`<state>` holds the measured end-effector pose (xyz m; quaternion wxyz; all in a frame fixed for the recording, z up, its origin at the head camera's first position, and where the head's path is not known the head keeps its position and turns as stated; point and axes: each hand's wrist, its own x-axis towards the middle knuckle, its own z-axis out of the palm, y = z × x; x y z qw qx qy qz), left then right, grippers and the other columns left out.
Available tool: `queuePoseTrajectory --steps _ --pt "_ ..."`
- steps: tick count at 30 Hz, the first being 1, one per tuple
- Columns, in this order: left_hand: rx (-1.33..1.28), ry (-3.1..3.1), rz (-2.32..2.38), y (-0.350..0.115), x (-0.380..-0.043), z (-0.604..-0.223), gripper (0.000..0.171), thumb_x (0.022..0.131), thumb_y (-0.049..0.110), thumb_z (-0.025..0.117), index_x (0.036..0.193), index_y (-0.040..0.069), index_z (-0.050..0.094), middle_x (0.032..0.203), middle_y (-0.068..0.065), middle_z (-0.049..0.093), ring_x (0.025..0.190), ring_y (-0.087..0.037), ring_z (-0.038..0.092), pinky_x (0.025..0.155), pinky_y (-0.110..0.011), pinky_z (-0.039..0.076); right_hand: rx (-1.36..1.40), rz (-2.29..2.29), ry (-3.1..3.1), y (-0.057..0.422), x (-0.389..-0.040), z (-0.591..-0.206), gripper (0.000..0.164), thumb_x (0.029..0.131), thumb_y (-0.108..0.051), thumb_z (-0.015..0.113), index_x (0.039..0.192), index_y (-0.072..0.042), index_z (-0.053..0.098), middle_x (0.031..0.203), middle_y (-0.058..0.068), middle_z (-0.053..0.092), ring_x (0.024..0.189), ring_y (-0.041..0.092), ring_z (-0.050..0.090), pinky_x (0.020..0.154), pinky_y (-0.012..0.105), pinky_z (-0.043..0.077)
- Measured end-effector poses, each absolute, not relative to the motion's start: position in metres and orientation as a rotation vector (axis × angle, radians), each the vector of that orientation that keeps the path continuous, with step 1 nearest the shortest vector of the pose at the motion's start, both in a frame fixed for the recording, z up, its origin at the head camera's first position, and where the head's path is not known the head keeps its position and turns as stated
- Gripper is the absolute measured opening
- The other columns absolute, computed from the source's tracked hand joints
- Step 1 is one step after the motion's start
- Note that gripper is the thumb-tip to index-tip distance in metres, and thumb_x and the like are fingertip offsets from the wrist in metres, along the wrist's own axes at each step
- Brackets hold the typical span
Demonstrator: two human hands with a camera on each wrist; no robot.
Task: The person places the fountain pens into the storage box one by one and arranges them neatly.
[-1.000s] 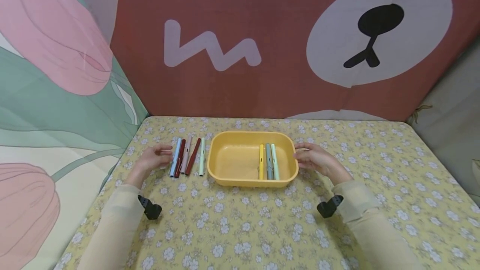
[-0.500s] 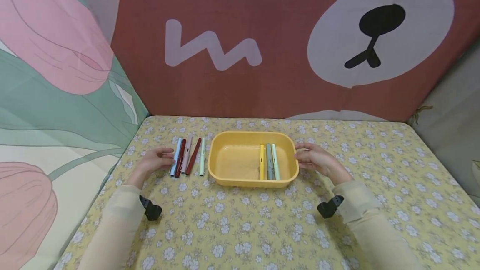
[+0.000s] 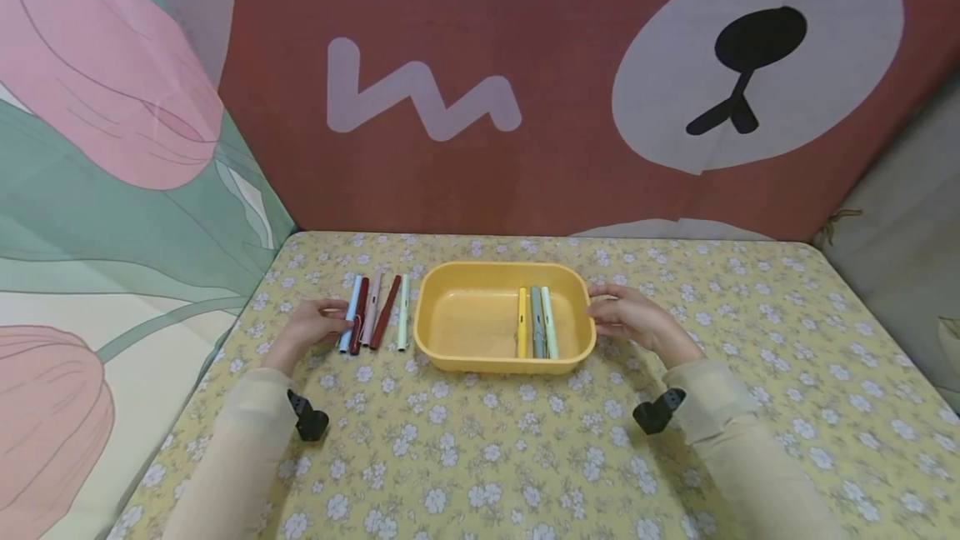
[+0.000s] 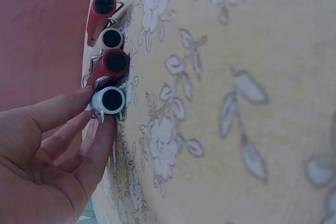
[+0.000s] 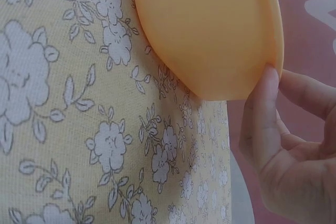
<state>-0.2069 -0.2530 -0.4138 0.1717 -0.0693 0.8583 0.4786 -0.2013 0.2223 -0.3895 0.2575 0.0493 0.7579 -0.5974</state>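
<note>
- Head view, left of centre: my left hand (image 3: 307,325) pinches the light blue pen (image 3: 355,298), which lies at the left end of a row of pens.
- Rightward along that row come a dark red pen (image 3: 360,311), a pale pink pen (image 3: 372,307), a second dark red pen (image 3: 387,311), slanted, and a mint pen (image 3: 403,315) nearest the tray.
- Middle of the frame: the yellow tray (image 3: 467,323) sits flat. Inside, toward its right end, are a yellow pen (image 3: 522,319), a grey-blue pen (image 3: 537,327) and a pale green pen (image 3: 550,323).
- Right of centre: my right hand (image 3: 633,315) grips the rim at the tray's right end.
- Left wrist view: my thumb and fingers close on the light blue pen, just beside a dark red one.
- Lower half of the head view: the flowered tabletop (image 3: 487,457) spreads out beneath everything.
</note>
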Motion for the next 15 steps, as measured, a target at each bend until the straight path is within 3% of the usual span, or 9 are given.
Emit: queuePoseTrajectory --steps 6,15 --pt "-0.202 2.424 1.361 -0.2552 -0.2094 -0.4151 0.051 0.095 0.007 0.055 0.140 -0.010 0.038 0.131 -0.030 0.050 0.081 -0.003 0.061 0.079 -0.027 0.058 0.138 -1.628 2.053 0.2215 -0.2017 -0.3901 0.058 0.096 -0.014 0.055 0.144 0.003 0.027 0.092 -0.005 0.065 0.081 0.004 0.064 0.075 0.019 0.058" --pt "-0.171 2.394 1.345 -0.2623 -0.2096 -0.4107 0.053 0.095 0.009 0.052 0.140 -0.014 0.035 0.133 -0.034 0.046 0.083 -0.002 0.059 0.079 -0.026 0.057 0.148 -1.621 2.067 0.2211 -0.2012 -0.3889 0.058 0.096 -0.013 0.055 0.144 0.004 0.028 0.091 -0.003 0.064 0.079 0.005 0.064 0.074 0.019 0.058"
